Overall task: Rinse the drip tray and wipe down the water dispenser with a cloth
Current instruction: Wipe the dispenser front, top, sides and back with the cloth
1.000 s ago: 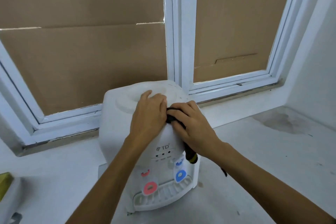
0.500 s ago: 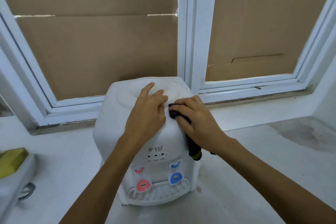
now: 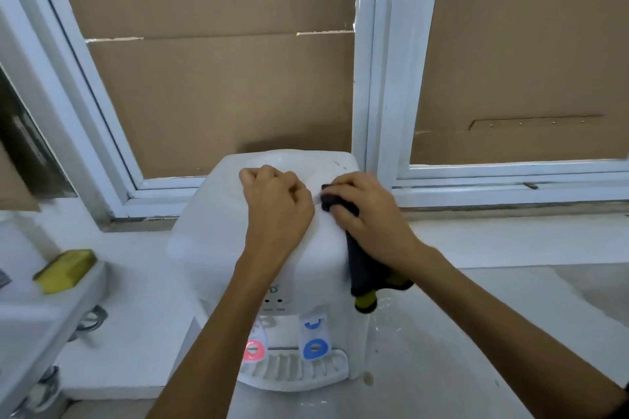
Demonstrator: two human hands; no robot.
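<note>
A white tabletop water dispenser [image 3: 211, 241] stands on the white counter below the window, with a red tap lever [image 3: 253, 350] and a blue one [image 3: 315, 349] on its front. Its slotted drip tray [image 3: 292, 369] sits in place under the taps. My left hand [image 3: 275, 211] rests curled into a loose fist on the dispenser's top, holding nothing. My right hand [image 3: 366, 214] presses a dark cloth with yellow ends [image 3: 362, 277] against the top right edge; the cloth hangs down the right side.
A white sink [image 3: 41, 316] with a yellow sponge [image 3: 64, 270] on its rim is at the left. The window frame [image 3: 374, 78], backed with brown cardboard, rises just behind the dispenser. A stained patch of counter lies at the right.
The view has shifted so the sink and sponge show more at the left. My left hand has curled from flat into a fist. My right hand stays on the cloth at the top right edge.
</note>
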